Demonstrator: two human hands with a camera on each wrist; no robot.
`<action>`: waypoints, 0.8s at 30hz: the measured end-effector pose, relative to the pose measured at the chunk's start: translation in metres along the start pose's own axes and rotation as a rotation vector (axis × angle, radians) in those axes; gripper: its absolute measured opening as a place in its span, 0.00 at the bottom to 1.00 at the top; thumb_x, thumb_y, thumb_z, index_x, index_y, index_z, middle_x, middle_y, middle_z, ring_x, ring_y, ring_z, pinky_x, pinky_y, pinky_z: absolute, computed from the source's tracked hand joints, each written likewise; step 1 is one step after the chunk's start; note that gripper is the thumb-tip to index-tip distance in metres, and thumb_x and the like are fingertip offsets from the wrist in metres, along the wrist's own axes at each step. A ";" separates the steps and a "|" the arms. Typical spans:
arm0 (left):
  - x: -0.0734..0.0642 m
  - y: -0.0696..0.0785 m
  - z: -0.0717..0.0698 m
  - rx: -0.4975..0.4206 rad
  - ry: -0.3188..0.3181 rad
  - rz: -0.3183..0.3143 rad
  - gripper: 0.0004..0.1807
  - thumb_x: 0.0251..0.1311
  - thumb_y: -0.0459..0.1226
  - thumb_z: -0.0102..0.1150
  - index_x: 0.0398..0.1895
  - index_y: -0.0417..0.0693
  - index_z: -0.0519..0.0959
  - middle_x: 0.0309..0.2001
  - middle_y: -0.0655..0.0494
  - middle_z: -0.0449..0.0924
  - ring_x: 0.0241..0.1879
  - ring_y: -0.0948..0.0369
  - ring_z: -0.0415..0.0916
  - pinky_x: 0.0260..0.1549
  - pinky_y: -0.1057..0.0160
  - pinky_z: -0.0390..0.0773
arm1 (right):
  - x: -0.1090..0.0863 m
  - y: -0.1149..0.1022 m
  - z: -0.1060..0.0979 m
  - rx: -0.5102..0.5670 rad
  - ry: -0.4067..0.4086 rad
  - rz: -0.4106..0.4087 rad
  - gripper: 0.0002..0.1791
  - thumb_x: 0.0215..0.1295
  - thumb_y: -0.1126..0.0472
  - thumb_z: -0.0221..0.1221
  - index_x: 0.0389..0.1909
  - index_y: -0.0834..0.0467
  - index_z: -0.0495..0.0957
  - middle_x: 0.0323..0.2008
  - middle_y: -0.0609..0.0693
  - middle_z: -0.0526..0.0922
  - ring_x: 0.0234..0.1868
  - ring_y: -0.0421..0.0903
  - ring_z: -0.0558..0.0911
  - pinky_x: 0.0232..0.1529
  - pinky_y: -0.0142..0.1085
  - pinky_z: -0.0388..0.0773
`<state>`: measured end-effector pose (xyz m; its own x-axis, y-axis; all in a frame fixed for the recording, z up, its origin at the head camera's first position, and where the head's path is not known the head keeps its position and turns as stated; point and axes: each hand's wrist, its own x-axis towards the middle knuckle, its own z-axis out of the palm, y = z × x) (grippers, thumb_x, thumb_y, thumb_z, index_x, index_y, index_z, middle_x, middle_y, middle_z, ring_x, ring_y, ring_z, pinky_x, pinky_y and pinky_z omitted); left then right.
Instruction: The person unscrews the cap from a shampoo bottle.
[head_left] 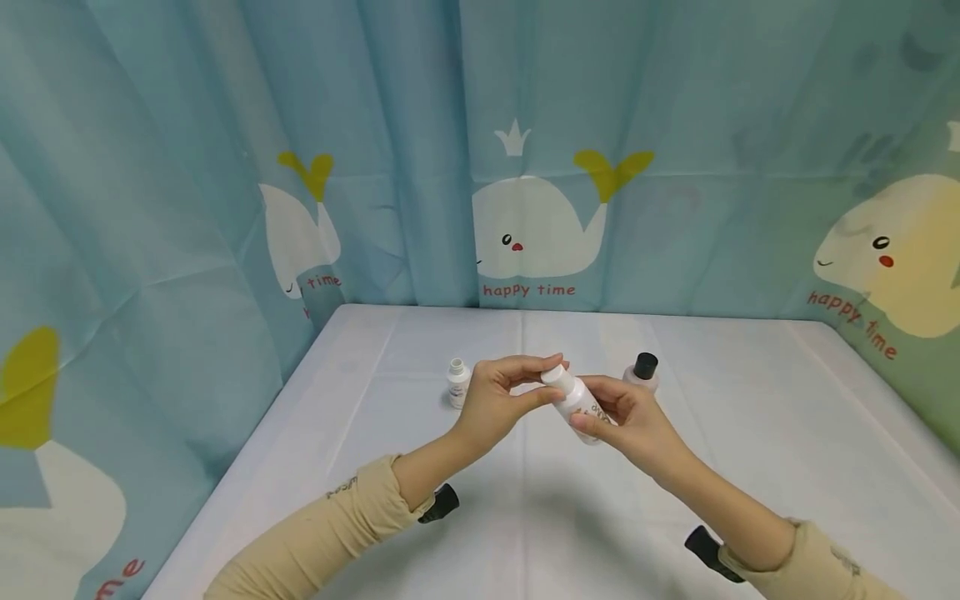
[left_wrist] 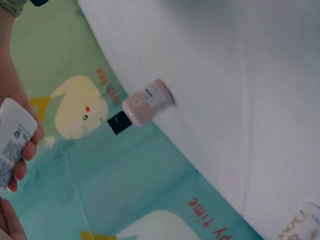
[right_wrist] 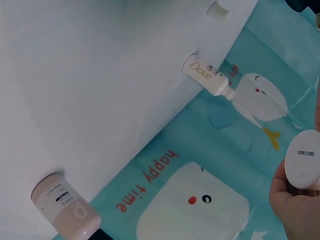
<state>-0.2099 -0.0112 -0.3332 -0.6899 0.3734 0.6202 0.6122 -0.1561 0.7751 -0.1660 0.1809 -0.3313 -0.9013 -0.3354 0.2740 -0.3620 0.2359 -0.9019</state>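
Note:
Both hands meet over the middle of the table on one tilted white bottle [head_left: 587, 402]. With thumb and fingers, the left hand [head_left: 501, 396] pinches the white cap [head_left: 558, 379] at the bottle's upper end. The right hand [head_left: 636, 429] grips the bottle's body, its thumb across the printed side. Small dark print shows on the bottle [left_wrist: 17, 140] in the left wrist view, and the right wrist view catches its oval base [right_wrist: 304, 159]. Standing left of the left hand is a white Dove bottle [head_left: 458, 385] with an uncovered neck.
Behind the right hand stands a pink bottle [head_left: 641, 379] with a black cap. A small white cylinder [right_wrist: 218, 12] sits near the Dove bottle in the right wrist view. The white-covered table [head_left: 420, 350] backs onto a blue whale-print curtain [head_left: 420, 100].

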 end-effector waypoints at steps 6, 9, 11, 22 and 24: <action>0.000 -0.002 0.003 0.005 0.067 -0.002 0.19 0.48 0.28 0.67 0.45 0.27 0.78 0.45 0.34 0.81 0.45 0.64 0.82 0.48 0.59 0.81 | 0.004 0.001 0.004 -0.041 0.046 0.015 0.21 0.62 0.65 0.61 0.54 0.70 0.73 0.46 0.50 0.81 0.41 0.34 0.79 0.39 0.29 0.81; 0.001 -0.004 0.004 0.003 0.091 -0.011 0.20 0.48 0.31 0.68 0.44 0.28 0.79 0.44 0.34 0.81 0.43 0.68 0.81 0.47 0.60 0.81 | 0.005 0.001 0.004 -0.046 0.059 0.019 0.21 0.62 0.65 0.61 0.54 0.70 0.73 0.47 0.59 0.80 0.41 0.33 0.79 0.40 0.28 0.81; 0.001 -0.006 0.005 -0.003 0.099 -0.023 0.21 0.49 0.36 0.68 0.44 0.29 0.79 0.44 0.33 0.81 0.43 0.70 0.79 0.46 0.61 0.81 | 0.005 0.001 0.005 -0.041 0.064 0.025 0.21 0.62 0.65 0.61 0.54 0.70 0.72 0.48 0.63 0.79 0.41 0.33 0.79 0.40 0.28 0.81; 0.005 -0.009 0.007 0.009 0.112 -0.041 0.32 0.44 0.53 0.64 0.39 0.31 0.76 0.40 0.34 0.79 0.38 0.73 0.75 0.46 0.63 0.80 | 0.005 0.003 0.007 -0.068 0.099 0.022 0.21 0.61 0.65 0.62 0.54 0.69 0.73 0.46 0.63 0.81 0.40 0.32 0.79 0.40 0.27 0.81; 0.006 -0.010 0.007 0.006 0.116 -0.040 0.33 0.43 0.55 0.64 0.38 0.31 0.75 0.40 0.34 0.78 0.38 0.73 0.75 0.46 0.65 0.80 | 0.006 0.004 0.007 -0.070 0.100 0.027 0.21 0.61 0.64 0.61 0.54 0.69 0.73 0.46 0.63 0.81 0.40 0.32 0.79 0.40 0.27 0.81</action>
<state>-0.2172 -0.0008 -0.3376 -0.7535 0.2709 0.5991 0.5857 -0.1374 0.7988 -0.1707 0.1734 -0.3355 -0.9289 -0.2363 0.2851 -0.3499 0.3077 -0.8848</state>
